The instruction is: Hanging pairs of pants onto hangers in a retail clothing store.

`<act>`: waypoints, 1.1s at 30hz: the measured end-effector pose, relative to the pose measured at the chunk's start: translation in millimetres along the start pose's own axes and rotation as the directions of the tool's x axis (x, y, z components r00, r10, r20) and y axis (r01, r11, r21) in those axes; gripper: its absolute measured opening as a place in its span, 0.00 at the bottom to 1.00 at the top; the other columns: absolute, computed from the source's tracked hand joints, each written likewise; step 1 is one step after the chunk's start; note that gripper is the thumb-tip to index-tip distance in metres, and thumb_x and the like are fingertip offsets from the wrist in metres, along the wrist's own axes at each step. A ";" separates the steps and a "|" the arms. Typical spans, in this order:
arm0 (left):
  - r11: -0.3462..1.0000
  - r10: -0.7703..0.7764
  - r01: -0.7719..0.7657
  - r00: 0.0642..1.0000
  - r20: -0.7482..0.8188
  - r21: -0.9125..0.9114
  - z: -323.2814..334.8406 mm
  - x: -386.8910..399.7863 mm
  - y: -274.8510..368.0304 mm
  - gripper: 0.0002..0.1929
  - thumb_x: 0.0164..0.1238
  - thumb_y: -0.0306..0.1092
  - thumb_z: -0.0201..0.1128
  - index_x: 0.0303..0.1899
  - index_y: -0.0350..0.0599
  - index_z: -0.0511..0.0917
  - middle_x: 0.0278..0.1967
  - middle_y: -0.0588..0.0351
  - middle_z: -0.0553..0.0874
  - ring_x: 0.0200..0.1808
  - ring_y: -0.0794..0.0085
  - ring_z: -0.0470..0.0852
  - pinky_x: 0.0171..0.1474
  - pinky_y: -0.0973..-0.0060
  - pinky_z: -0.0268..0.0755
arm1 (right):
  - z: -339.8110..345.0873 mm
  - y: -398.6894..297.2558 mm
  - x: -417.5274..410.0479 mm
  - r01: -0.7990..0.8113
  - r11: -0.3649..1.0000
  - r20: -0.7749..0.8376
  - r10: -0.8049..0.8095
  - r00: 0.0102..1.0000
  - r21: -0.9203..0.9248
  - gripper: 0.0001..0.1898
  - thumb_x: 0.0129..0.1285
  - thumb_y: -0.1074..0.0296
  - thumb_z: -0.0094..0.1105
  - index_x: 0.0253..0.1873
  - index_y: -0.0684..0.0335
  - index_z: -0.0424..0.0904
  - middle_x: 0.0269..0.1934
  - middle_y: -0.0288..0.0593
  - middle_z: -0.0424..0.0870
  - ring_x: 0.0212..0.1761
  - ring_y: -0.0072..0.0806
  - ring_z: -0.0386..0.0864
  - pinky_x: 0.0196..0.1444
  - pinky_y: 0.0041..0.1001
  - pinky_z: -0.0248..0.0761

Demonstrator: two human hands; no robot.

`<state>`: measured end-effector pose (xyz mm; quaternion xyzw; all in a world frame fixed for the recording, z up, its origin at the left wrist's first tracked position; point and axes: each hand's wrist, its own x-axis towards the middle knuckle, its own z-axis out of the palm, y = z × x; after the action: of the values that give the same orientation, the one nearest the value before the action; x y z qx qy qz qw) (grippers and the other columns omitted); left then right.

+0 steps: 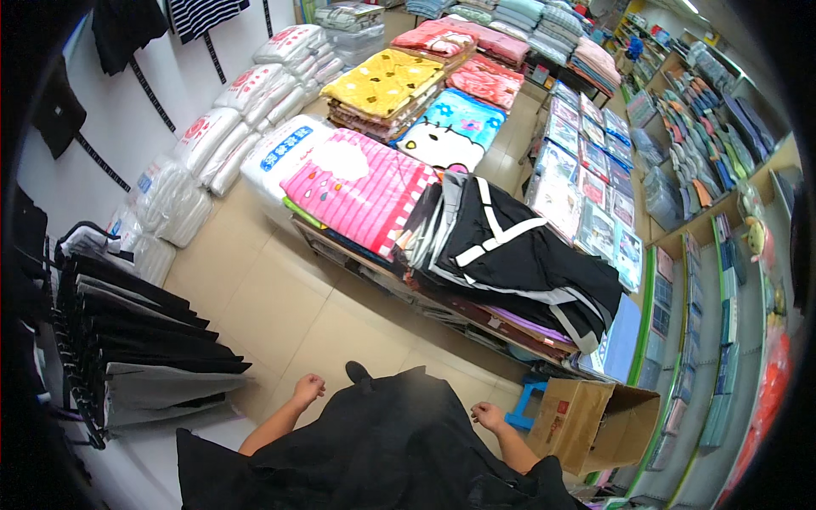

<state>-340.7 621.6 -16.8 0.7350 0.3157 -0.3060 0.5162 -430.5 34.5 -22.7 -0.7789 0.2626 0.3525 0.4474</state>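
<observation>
My left hand (309,390) hangs low in front of me, its fingers curled in with nothing in them. On the other side my right hand (488,416) is also empty, its fingers loosely bent and slightly apart. The right hand is nearest to a blue plastic stool (524,405) and an open cardboard box (567,417), touching neither. Ahead stands a display table, with folded black trousers with white stripes (510,236) piled over its near right end. A pink striped packaged blanket (360,191) lies beside them.
Dark trousers (153,344) hang on a rack at left. White plastic-wrapped bundles (210,143) line the wall. Behind the pink blanket are a yellow blanket stack (386,80) and a blue cartoon blanket (456,127). Packaged bedding sets (586,166) and shelving (676,357) stand right.
</observation>
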 end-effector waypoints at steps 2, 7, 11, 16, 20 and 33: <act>1.000 -0.020 0.020 1.000 -0.014 0.001 19.6 -4.6 -2.5 0.10 0.71 0.37 0.62 0.44 0.40 0.81 0.34 0.52 0.89 0.31 0.70 0.87 0.33 0.72 0.76 | -14.4 19.8 -0.4 0.027 0.998 -0.009 -0.027 1.000 0.063 0.14 0.71 0.62 0.58 0.49 0.65 0.87 0.41 0.46 0.92 0.39 0.30 0.90 0.46 0.30 0.82; 0.991 -0.133 0.133 0.991 -0.016 0.021 73.6 -39.0 -10.2 0.09 0.70 0.35 0.61 0.44 0.41 0.80 0.34 0.53 0.88 0.33 0.70 0.87 0.33 0.71 0.76 | -39.1 114.3 1.4 -0.053 0.974 -0.031 0.061 0.998 0.220 0.13 0.70 0.65 0.59 0.49 0.66 0.87 0.40 0.45 0.92 0.36 0.30 0.90 0.43 0.30 0.83; 0.989 -0.142 0.143 0.990 -0.011 0.030 101.1 -34.2 -36.8 0.09 0.70 0.34 0.62 0.45 0.41 0.80 0.35 0.53 0.88 0.33 0.69 0.87 0.33 0.71 0.76 | -55.5 182.6 -17.0 -0.195 0.909 -0.013 0.215 0.977 0.370 0.12 0.71 0.71 0.55 0.48 0.71 0.87 0.39 0.51 0.91 0.35 0.33 0.89 0.39 0.33 0.83; 0.986 -0.142 0.144 0.989 -0.032 0.083 141.1 -50.1 6.1 0.09 0.72 0.32 0.60 0.47 0.40 0.80 0.35 0.52 0.88 0.33 0.69 0.87 0.32 0.71 0.76 | -71.5 258.9 -31.6 -0.302 0.779 0.029 0.343 0.939 0.550 0.12 0.69 0.77 0.54 0.52 0.75 0.84 0.40 0.57 0.90 0.39 0.44 0.91 0.36 0.35 0.83; 0.981 -0.042 0.047 0.999 -0.031 0.189 172.1 -59.2 66.3 0.08 0.72 0.34 0.59 0.44 0.40 0.80 0.34 0.53 0.88 0.32 0.70 0.87 0.33 0.71 0.77 | -73.9 279.4 -37.0 -0.301 0.661 0.008 0.407 0.913 0.688 0.13 0.71 0.75 0.54 0.53 0.75 0.82 0.41 0.57 0.91 0.39 0.46 0.91 0.36 0.35 0.84; 0.873 0.090 -0.213 0.955 0.284 0.439 288.3 38.7 222.5 0.10 0.73 0.35 0.59 0.45 0.39 0.80 0.34 0.52 0.88 0.32 0.70 0.88 0.34 0.71 0.79 | -79.1 241.3 -32.2 -0.121 0.531 -0.120 0.396 0.910 0.839 0.10 0.75 0.68 0.56 0.49 0.67 0.84 0.37 0.47 0.89 0.33 0.31 0.85 0.37 0.31 0.79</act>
<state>-179.1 293.3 -1.7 0.8144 0.1055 -0.4226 0.3835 -600.2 -143.7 -93.2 -0.4789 0.5723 0.1336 0.6521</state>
